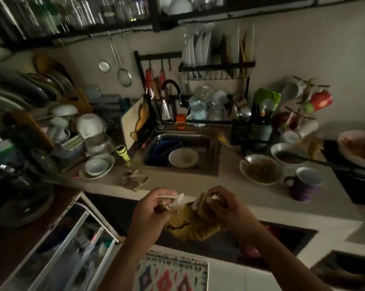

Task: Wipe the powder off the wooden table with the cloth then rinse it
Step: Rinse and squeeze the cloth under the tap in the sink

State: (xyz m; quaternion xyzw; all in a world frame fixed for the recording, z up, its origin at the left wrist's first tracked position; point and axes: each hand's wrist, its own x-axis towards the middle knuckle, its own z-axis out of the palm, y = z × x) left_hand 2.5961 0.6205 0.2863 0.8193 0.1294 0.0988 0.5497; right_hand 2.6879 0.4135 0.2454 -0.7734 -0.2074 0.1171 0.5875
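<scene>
Across the middle, from 9 to 3 o'clock, a pale stone-look counter [230,185], crowded with crockery. At 7 o'clock, below its near edge, a white metal wire shelf unit [72,238]. At 12 o'clock against the wall, a black wire dish rack [217,68] holding white plates on edge. Sunk into the counter just above centre, a rectangular steel sink [211,143], with a curved black tap [171,85] behind its far rim. At 6 o'clock, at the bottom edge, a white mat with red and blue diamond patterns [171,271]. Just below centre, in the air short of the counter's near edge, the crumpled mustard-yellow cloth [190,223], stretched between both hands and sagging in the middle. At its 9 o'clock end, the left hand [154,208]: fingers curled, pinching a corner of the cloth together with a thin white scrap. At its 3 o'clock end, the right hand [225,202]: fingers closed round a bunched fold, something small and white at the fingertips, too dim to identify. At 3 o'clock on the counter, a round white bowl of greenish food [259,169], and just beside it, nearer the edge, a purple ceramic mug [303,183]. Inside the sink, a round white plate [183,157] lying flat. At 10 o'clock from the cloth, on the counter, a crumpled brownish rag [135,179], apart from both hands. Farther toward 10 o'clock, a small yellow-green and black torch [122,152] near the sink's left rim.
</scene>
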